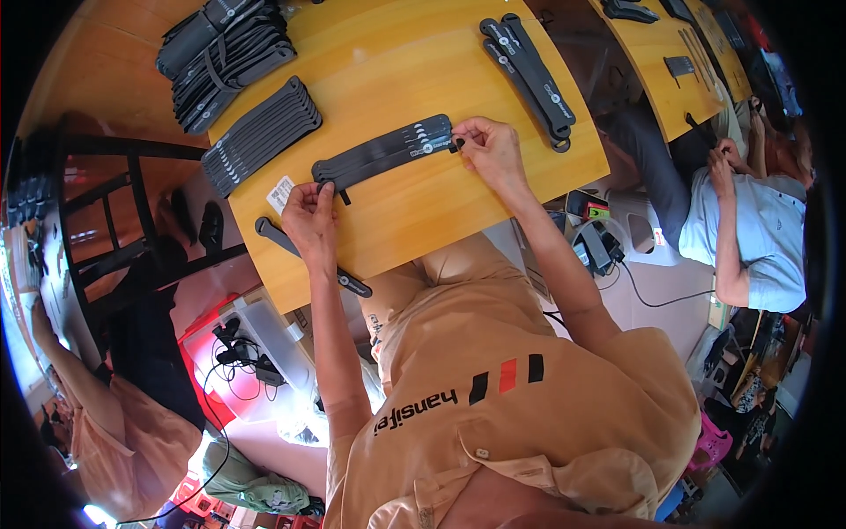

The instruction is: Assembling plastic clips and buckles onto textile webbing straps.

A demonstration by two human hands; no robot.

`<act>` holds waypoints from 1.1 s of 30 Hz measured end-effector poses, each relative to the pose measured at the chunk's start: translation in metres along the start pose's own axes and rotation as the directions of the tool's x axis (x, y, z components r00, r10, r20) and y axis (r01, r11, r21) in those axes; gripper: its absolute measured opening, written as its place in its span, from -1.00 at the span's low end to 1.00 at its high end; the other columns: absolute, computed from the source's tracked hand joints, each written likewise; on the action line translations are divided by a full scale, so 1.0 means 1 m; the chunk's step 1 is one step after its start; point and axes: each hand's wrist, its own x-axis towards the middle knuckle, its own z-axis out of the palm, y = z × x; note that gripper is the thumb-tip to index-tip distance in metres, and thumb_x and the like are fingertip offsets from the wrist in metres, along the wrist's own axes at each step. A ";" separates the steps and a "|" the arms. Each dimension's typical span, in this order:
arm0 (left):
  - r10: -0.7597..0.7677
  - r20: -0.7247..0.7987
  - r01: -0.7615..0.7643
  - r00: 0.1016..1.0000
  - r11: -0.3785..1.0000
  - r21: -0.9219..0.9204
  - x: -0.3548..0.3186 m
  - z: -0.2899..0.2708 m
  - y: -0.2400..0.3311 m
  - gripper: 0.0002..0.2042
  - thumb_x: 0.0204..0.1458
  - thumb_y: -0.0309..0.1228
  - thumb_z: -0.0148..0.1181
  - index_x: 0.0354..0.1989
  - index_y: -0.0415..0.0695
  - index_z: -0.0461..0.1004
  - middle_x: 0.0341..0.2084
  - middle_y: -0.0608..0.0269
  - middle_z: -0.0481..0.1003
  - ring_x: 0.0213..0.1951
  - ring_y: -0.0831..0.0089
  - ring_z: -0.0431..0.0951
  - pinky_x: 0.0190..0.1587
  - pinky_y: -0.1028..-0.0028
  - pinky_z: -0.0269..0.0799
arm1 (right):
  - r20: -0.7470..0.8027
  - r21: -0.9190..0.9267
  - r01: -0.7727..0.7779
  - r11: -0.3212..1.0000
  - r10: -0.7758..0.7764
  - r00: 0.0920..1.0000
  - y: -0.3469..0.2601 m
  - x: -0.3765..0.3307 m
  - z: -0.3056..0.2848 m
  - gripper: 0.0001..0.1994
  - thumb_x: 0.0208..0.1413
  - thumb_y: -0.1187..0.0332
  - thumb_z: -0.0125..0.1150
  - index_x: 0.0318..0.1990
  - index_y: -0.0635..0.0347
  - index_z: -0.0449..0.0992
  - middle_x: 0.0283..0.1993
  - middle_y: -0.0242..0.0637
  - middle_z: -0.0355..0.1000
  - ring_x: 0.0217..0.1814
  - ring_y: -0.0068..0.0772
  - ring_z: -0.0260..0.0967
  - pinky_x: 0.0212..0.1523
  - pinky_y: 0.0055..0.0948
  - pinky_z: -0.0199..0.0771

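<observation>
A small overlapped row of flat black straps (381, 153) with white markings lies on the wooden table in front of me, stretched between both hands. My left hand (308, 219) pinches its left end, where a short black tab sticks out below. At the other end, my right hand (492, 157) closes thumb and fingers on the edge of the straps, by a small black piece. A white label (280, 194) lies just beyond my left fingers. One loose black strap (275, 234) passes under my left forearm, near the table's front edge.
Left of centre lies a fanned row of black straps (263, 134), with a banded bundle of black straps (220, 66) behind it. Several straps (529, 79) lie at the right on the table (397, 238). Plastic bins with cables flank my legs. Co-workers sit at either side.
</observation>
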 end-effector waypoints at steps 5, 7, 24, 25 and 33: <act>0.007 -0.005 -0.007 1.000 1.000 0.009 0.002 0.001 -0.003 -0.85 -0.06 -0.45 0.23 -0.47 -0.27 0.41 -0.71 0.35 0.37 -0.71 0.66 0.30 -0.69 0.64 0.22 | -0.022 0.019 0.023 1.000 -0.023 1.000 -0.007 -0.004 0.001 -0.88 -0.12 0.63 0.14 -0.36 0.33 0.48 -0.54 -0.34 0.40 -0.57 -0.63 0.33 -0.65 -0.61 0.38; 0.019 -0.008 -0.019 1.000 1.000 0.016 0.001 0.001 -0.002 -0.85 -0.05 -0.45 0.23 -0.47 -0.27 0.41 -0.71 0.35 0.37 -0.71 0.66 0.30 -0.69 0.64 0.22 | -0.030 0.012 0.002 1.000 -0.002 1.000 -0.011 -0.005 0.002 -0.87 -0.12 0.65 0.14 -0.35 0.32 0.44 -0.55 -0.35 0.38 -0.59 -0.64 0.32 -0.66 -0.62 0.37; -0.007 -0.020 0.007 1.000 1.000 0.005 0.001 0.001 0.000 -0.84 -0.06 -0.46 0.23 -0.47 -0.28 0.39 -0.72 0.34 0.35 -0.73 0.65 0.29 -0.72 0.63 0.20 | -0.062 -0.058 0.088 0.994 -0.091 0.994 -0.004 -0.002 0.005 -0.91 -0.13 0.62 0.16 -0.41 0.30 0.43 -0.61 -0.34 0.37 -0.60 -0.61 0.31 -0.58 -0.58 0.32; -0.007 -0.020 0.007 1.000 1.000 0.005 0.001 0.002 0.000 -0.84 -0.06 -0.46 0.23 -0.47 -0.28 0.39 -0.72 0.34 0.35 -0.73 0.65 0.29 -0.72 0.63 0.20 | -0.067 -0.074 0.100 0.992 -0.105 0.992 -0.004 -0.002 0.005 -0.91 -0.13 0.61 0.17 -0.42 0.30 0.44 -0.61 -0.33 0.38 -0.60 -0.59 0.32 -0.56 -0.57 0.33; 0.018 -0.030 -0.016 0.999 0.998 0.067 0.000 0.004 0.002 -0.83 -0.06 -0.45 0.24 -0.48 -0.28 0.40 -0.73 0.31 0.37 -0.73 0.64 0.31 -0.72 0.62 0.21 | -0.066 -0.087 0.097 0.991 -0.103 0.992 -0.001 -0.001 0.005 -0.92 -0.13 0.61 0.17 -0.43 0.30 0.43 -0.61 -0.32 0.39 -0.59 -0.57 0.34 -0.54 -0.57 0.34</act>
